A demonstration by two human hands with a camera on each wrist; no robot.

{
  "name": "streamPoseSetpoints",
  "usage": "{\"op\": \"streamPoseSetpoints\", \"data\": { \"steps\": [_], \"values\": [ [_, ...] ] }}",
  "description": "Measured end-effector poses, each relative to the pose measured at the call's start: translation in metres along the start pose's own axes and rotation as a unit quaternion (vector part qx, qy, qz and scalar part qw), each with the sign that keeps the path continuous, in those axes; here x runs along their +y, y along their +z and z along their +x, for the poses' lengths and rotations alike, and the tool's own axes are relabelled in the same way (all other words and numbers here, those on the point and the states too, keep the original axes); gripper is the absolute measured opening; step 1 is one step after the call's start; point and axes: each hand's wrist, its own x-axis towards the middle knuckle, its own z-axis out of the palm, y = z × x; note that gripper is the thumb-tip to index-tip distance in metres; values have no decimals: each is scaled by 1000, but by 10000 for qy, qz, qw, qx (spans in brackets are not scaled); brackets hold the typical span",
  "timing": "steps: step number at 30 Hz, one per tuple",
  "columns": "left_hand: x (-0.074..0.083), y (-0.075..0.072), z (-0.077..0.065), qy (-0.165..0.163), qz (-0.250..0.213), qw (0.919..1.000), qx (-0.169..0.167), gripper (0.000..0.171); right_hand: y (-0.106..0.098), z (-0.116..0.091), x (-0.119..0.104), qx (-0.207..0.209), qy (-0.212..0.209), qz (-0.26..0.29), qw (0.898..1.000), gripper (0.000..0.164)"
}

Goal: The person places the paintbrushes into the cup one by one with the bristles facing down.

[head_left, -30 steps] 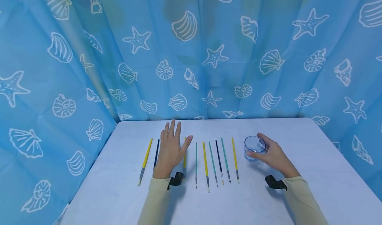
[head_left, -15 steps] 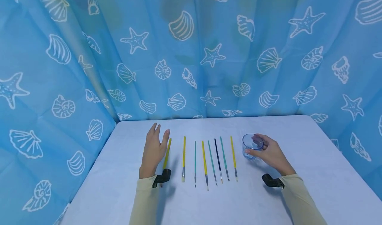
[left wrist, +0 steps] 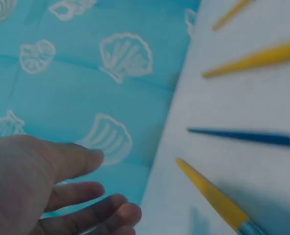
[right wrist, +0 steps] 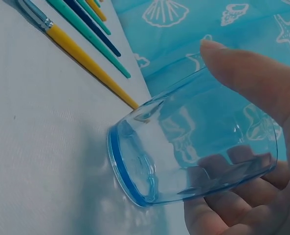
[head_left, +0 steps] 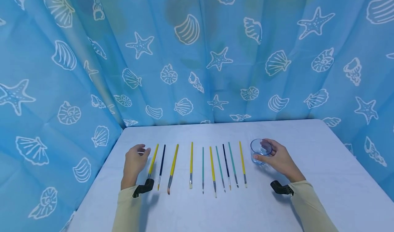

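Observation:
My right hand (head_left: 281, 158) holds a clear bluish drinking glass (right wrist: 193, 142), thumb on one side and fingers on the other. The glass appears upright in the head view; I cannot tell whether its base touches the table. My left hand (head_left: 134, 163) is just left of the row of paintbrushes, with its fingers loosely bent and nothing held. Nearest to it lies a yellow paintbrush (head_left: 153, 160), its bristle end hidden behind the wrist camera. Beside that one are a dark blue paintbrush (head_left: 162, 163) and another yellow paintbrush (head_left: 173, 163).
Farther right in the row lie several yellow, green and dark paintbrushes, such as a green paintbrush (head_left: 202, 167) and a yellow paintbrush (head_left: 242, 162) near the glass. A white cloth covers the table (head_left: 197, 213). A blue shell-patterned curtain (head_left: 197, 54) stands behind and at the sides.
My left hand has moved leftward from over the brushes to beyond the row's left end, and its fingers have bent from straight. The right hand still holds the glass in about the same place.

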Motion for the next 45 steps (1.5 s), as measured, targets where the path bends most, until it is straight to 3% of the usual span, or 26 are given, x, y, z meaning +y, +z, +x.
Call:
{"op": "streamPoseSetpoints", "data": {
  "steps": [8, 16, 24, 35, 40, 45],
  "values": [
    [-27, 16, 5, -796, 379, 9952, -423, 44, 5, -1, -1, 44, 129, -18, 9999, 92],
    [-39, 31, 1, -789, 710, 9923, -635, 39, 9, 1, -2, 59, 308, 149, 9994, 92],
    [-29, 40, -3, -690, 932, 9904, -747, 28, 8, -1, 2, 116, 287, 98, 9995, 95],
    [-13, 27, 2, -194, 1603, 9803, -1135, 26, 7, 2, 1, 232, 285, 30, 9993, 93],
    [-11, 18, 2, -370, 1404, 9830, -1125, 30, 8, 2, 1, 204, 288, 1, 9994, 94],
    [-8, 8, 5, -367, 813, 9910, -995, 34, 6, 2, 1, 214, 207, 40, 9995, 94]
  ]
}}
